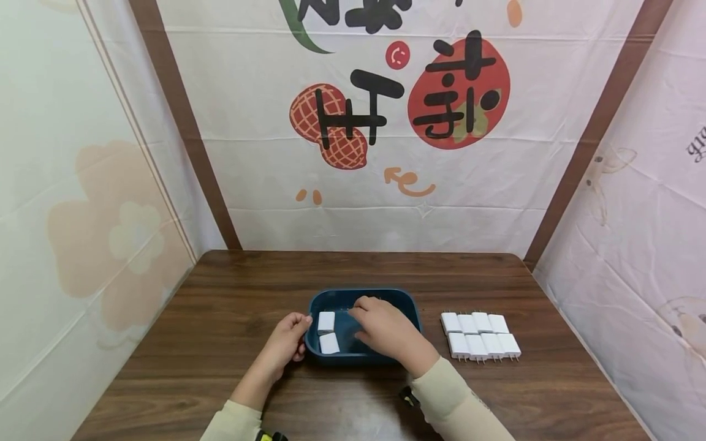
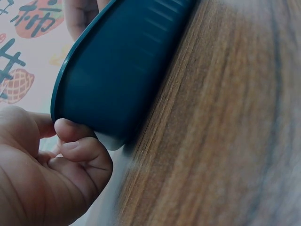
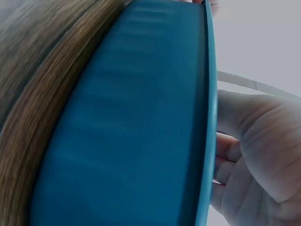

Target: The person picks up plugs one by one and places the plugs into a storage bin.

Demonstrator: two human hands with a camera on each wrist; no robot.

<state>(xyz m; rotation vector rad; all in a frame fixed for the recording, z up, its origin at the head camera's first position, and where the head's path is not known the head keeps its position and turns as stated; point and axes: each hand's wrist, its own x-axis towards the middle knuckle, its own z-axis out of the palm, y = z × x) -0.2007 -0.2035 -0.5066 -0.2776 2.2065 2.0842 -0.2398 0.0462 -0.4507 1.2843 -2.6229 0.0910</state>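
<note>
A dark blue plastic bin (image 1: 361, 360) sits on the table. My left hand (image 1: 289, 340) grips the rim at its left end, the fingers curled against the outer wall, as the left wrist view also shows. Inside the bin, along its left side, lie two white plug adapters, a far one (image 1: 326, 321) and a near one (image 1: 329, 343). Over the bin's middle reaches my right hand (image 1: 386, 327), its fingers bent downward and its thumb apart from them. Between them only blue bin floor shows. In the right wrist view the bin's wall hides the fingertips.
Right of the bin, several white plug adapters (image 1: 480, 337) lie side by side in two rows, metal prongs pointing outward. The brown wood-grain table (image 1: 248, 275) ends at a printed white cloth (image 1: 265, 226) behind, with more cloth at both sides.
</note>
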